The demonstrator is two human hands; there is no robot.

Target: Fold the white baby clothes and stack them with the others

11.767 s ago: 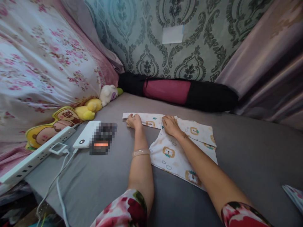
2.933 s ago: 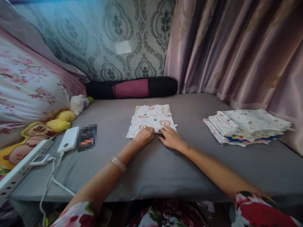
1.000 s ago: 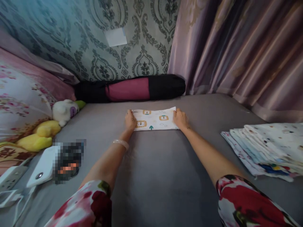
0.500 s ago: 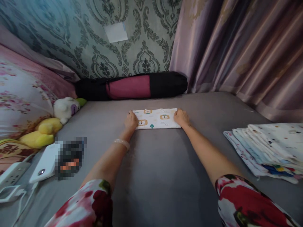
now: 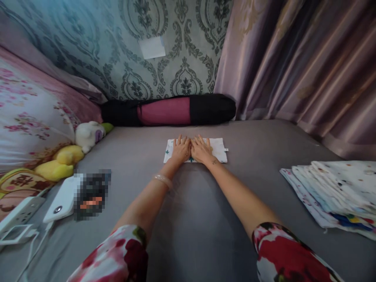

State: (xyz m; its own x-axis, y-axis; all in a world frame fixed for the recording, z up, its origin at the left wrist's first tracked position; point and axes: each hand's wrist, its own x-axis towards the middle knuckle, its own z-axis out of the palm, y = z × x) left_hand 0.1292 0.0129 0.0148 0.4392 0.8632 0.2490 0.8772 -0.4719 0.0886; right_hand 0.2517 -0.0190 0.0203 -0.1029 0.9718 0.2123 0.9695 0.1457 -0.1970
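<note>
A white printed cloth (image 5: 217,149), folded into a flat rectangle, lies on the grey bed sheet (image 5: 188,203). A small white tag sticks out at its right edge. My left hand (image 5: 182,149) rests flat on the cloth left of its middle, fingers spread and pointing away from me. Close beside it, my right hand (image 5: 201,149) presses down on the middle of the cloth, palm down with the fingers apart. The two hands nearly touch at the thumbs, and they cover much of the cloth's print. Neither hand grips anything.
To the right lies a stack of folded cloths (image 5: 337,192). A black and pink long bag (image 5: 164,111) lies along the wall. On the left are plush toys (image 5: 88,135), a white power bank (image 5: 63,199), a blurred-out dark item (image 5: 91,196) and a power strip (image 5: 22,213) with cables.
Both hands have let go of the cloth's side edges and come together at its middle, lying flat. The tag now shows on the right edge. The view has shifted slightly.
</note>
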